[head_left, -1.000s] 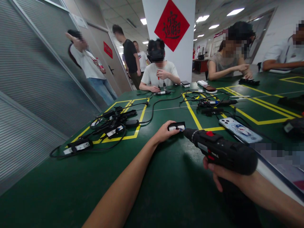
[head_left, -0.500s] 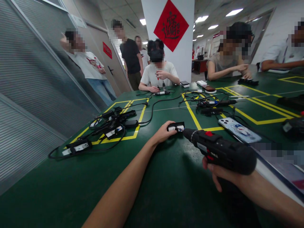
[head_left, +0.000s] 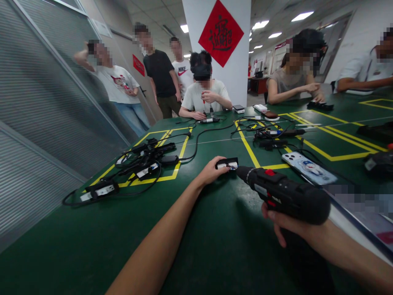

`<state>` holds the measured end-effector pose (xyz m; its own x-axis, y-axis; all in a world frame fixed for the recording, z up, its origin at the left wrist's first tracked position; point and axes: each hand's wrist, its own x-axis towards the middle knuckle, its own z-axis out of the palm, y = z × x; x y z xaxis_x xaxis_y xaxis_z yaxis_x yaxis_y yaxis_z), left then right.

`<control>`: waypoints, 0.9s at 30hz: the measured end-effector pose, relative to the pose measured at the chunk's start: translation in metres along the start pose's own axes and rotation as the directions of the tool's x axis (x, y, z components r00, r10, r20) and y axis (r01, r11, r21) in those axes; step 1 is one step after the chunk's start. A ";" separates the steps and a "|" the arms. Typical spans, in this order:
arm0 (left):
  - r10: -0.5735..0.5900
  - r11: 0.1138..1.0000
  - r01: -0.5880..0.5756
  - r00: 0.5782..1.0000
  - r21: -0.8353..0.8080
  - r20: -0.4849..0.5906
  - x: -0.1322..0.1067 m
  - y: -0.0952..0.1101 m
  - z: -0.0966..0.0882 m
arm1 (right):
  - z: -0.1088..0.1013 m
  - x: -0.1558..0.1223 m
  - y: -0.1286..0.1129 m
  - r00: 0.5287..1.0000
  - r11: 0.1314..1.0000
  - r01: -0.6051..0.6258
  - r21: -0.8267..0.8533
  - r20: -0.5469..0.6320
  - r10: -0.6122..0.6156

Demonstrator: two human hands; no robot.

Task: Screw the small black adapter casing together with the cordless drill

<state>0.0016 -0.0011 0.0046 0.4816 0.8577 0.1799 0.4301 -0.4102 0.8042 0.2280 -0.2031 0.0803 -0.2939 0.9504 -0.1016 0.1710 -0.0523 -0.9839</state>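
My left hand (head_left: 211,172) reaches out over the green table (head_left: 129,229) and pinches a small black power adapter with a white label (head_left: 227,164), holding it down on the surface. My right hand (head_left: 284,223) is wrapped round the grip of a black electric screwdriver with red buttons (head_left: 285,194). The screwdriver's tip points at the right end of the adapter and touches or nearly touches it. Most of my right fingers are hidden under the tool.
A pile of black adapters and cables (head_left: 144,157) lies in a yellow-taped box at left. A phone (head_left: 308,168) and more cables (head_left: 273,137) lie to the right. Seated people (head_left: 204,96) work at the far edge; others stand by the wall at left.
My hands, the adapter and the screwdriver have stayed almost still. The people standing at the back left have walked closer along the wall.
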 end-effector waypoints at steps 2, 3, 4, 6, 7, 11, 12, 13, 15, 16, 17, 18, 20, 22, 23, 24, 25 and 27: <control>-0.001 1.000 0.001 1.000 0.006 -0.005 0.000 0.000 0.000 | 0.001 0.000 -0.005 0.998 0.998 -0.055 -0.020 -0.010 0.055; 0.001 1.000 -0.001 1.000 0.007 -0.008 0.000 0.000 0.000 | 0.002 0.000 -0.007 0.997 0.997 -0.070 -0.025 -0.014 0.070; 0.006 1.000 -0.006 1.000 0.004 -0.010 0.000 -0.001 0.000 | 0.003 0.001 -0.008 0.997 0.997 -0.074 -0.026 -0.016 0.074; 0.017 1.000 -0.017 1.000 -0.006 -0.010 0.000 -0.001 0.000 | 0.003 0.001 -0.009 0.997 0.997 -0.075 -0.022 -0.013 0.075; 0.022 1.000 -0.022 1.000 -0.011 -0.007 0.000 -0.001 -0.001 | 0.003 0.002 -0.009 0.997 0.997 -0.075 -0.018 -0.009 0.074; 0.017 1.000 -0.017 1.000 -0.005 -0.007 0.000 -0.001 -0.001 | 0.004 0.003 -0.010 0.998 0.998 -0.063 -0.004 -0.001 0.063; 0.015 1.000 -0.015 1.000 -0.002 -0.009 0.000 -0.002 -0.001 | 0.004 0.003 -0.010 0.998 0.998 -0.060 0.002 -0.003 0.060; 0.013 1.000 -0.013 1.000 -0.002 -0.008 0.000 -0.002 -0.001 | 0.004 0.003 -0.010 0.998 0.998 -0.060 0.010 -0.005 0.060; 0.013 1.000 -0.013 1.000 -0.012 -0.004 0.000 -0.002 -0.001 | 0.004 0.002 -0.010 0.998 0.998 -0.063 0.027 -0.012 0.064; 0.015 1.000 -0.015 1.000 -0.017 -0.001 0.000 -0.002 -0.001 | 0.004 0.002 -0.010 0.998 0.997 -0.064 0.034 -0.014 0.064; 0.018 1.000 -0.018 1.000 -0.020 0.002 0.000 -0.002 -0.001 | 0.004 0.001 -0.010 0.998 0.997 -0.065 0.040 -0.015 0.065; 0.019 1.000 -0.019 1.000 -0.022 0.003 0.000 -0.001 -0.002 | 0.004 0.001 -0.009 0.998 0.997 -0.066 0.046 -0.012 0.067; 0.020 0.999 -0.020 1.000 -0.025 0.005 0.000 -0.001 -0.002 | 0.004 0.001 -0.009 0.998 0.996 -0.069 0.050 -0.009 0.069; 0.014 0.999 -0.014 1.000 -0.034 0.009 0.000 0.000 -0.003 | 0.003 0.001 -0.010 0.997 0.996 -0.078 0.042 -0.006 0.079; 0.009 0.999 -0.009 1.000 -0.038 0.011 0.000 0.001 -0.003 | 0.003 0.001 -0.010 0.997 0.996 -0.082 0.036 -0.009 0.083; 0.004 0.999 -0.004 1.000 -0.040 0.015 0.000 0.001 -0.003 | 0.003 0.001 -0.010 0.996 0.996 -0.085 0.029 -0.013 0.085; 0.000 0.999 0.001 1.000 -0.040 0.017 -0.001 0.001 -0.003 | 0.003 0.001 -0.010 0.996 0.996 -0.087 0.021 -0.016 0.088; -0.003 0.999 0.004 1.000 -0.039 0.017 0.000 0.002 -0.003 | 0.002 0.001 -0.008 0.996 0.996 -0.090 0.006 -0.021 0.091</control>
<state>-0.0004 -0.0011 0.0076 0.4931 0.8536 0.1679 0.4016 -0.3945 0.8265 0.2239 -0.2024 0.0877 -0.2578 0.9479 -0.1872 0.1909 -0.1400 -0.9716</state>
